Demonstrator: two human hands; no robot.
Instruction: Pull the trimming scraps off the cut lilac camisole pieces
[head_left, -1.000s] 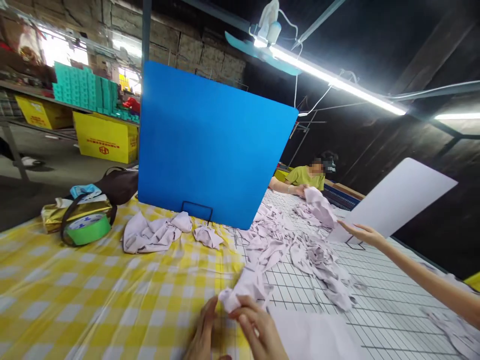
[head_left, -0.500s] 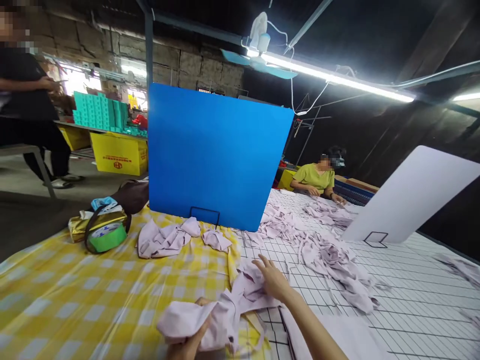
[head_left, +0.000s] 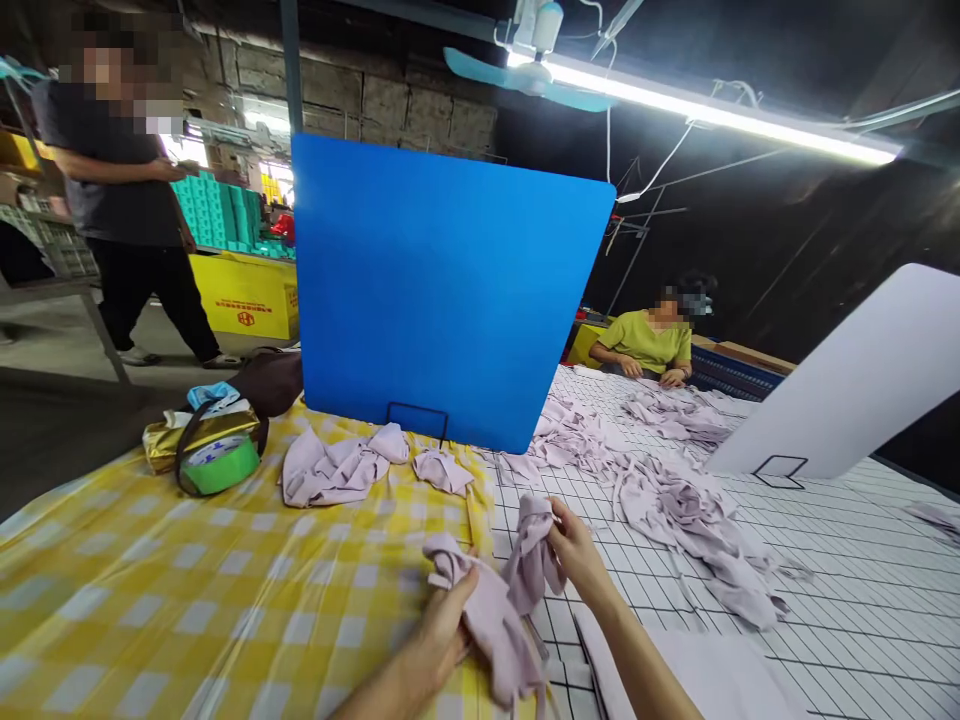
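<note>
Moved hands: since the picture half a second earlier, the right hand [head_left: 576, 555] had changed from fingers spread over the cloth to a raised pinch, and the left hand [head_left: 450, 612] had shifted to the right, nearer to it.
Left hand: it gripped one part of the lilac cloth [head_left: 501, 625] between thumb and fingers, near the edge of the yellow checked tablecloth [head_left: 165, 590].
Right hand: its fingertips pinched a gathered upper part of the lilac fabric, just beside the left hand.
Lilac cloth: it hung crumpled between and below the hands, above the border of the yellow tablecloth and the white grid-patterned cloth [head_left: 870, 600].
Progress on the lilac pieces: I judged this handling to be in the middle; the held fabric was lifted but not laid flat, while a crumpled heap [head_left: 697, 560] and two smaller bunches [head_left: 337, 472] lay out of the hands.
Hidden fingers: several left fingertips were behind the fabric, and I could not tell whether the hands held one piece or two.
Blue board [head_left: 450, 300]: it covered the area behind it.
Flat lilac sheet [head_left: 701, 672]: the bottom border cut it off.
</note>
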